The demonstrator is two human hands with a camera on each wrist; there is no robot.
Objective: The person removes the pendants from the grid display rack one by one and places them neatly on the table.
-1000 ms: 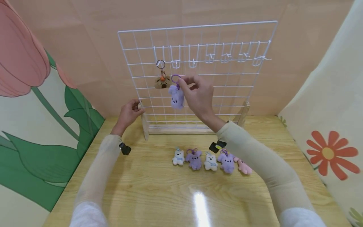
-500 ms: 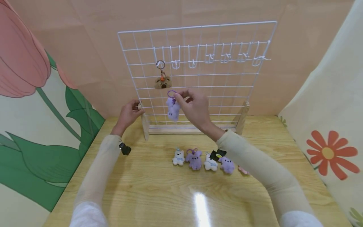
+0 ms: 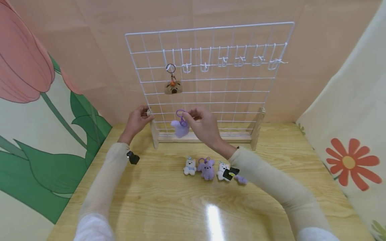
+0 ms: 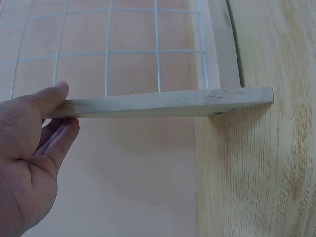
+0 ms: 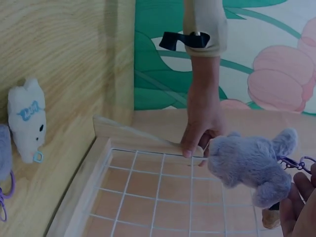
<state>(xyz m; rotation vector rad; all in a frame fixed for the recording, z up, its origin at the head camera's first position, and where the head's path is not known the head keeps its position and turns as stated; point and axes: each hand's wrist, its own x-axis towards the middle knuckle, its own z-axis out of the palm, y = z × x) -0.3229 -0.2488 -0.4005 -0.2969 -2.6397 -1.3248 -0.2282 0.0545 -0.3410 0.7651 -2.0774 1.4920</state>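
My right hand (image 3: pixel 205 129) pinches the purple ring of a plush keychain (image 3: pixel 180 129) in front of the lower left part of the white wire grid rack (image 3: pixel 211 78). In the right wrist view the furry plush keychain (image 5: pixel 252 165) dangles from its ring beside my fingers. My left hand (image 3: pixel 136 122) grips the top of the rack's left wooden post (image 3: pixel 154 132). The left wrist view shows thumb and fingers on either side of that wooden post (image 4: pixel 148 104). A brown plush keychain (image 3: pixel 173 87) hangs by its ring from the leftmost hook.
On the table stand-off before the rack lie a white bear keychain (image 3: pixel 190 167), a purple one (image 3: pixel 206 170), another white one (image 3: pixel 222 170) and a partly hidden purple one (image 3: pixel 241 179). Several white hooks (image 3: pixel 223 61) line the grid's upper part. A peach backdrop (image 3: pixel 90 60) stands behind.
My right hand has moved down and slightly left with the purple plush keychain, away from the hooks. The keychain has turned so its face no longer shows. My left hand has stayed on the post.
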